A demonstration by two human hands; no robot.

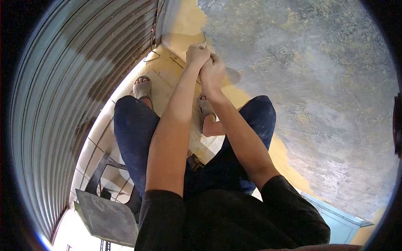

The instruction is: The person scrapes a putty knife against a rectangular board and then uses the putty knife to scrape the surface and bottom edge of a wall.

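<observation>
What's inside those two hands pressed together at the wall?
The left hand and right hand are clenched together against the wall. Only a thin pale sliver shows above the fingers; whatever they grip is covered by the hands.

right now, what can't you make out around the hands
Head view: anything gripped by the left hand and right hand at the wall is hidden by their closed fingers.
Head view: the right sandal is partly covered by the forearms.
Head view: the dark metal frame runs out of sight under the legs.
Head view: corners are black, cut off by the lens rim.
</observation>
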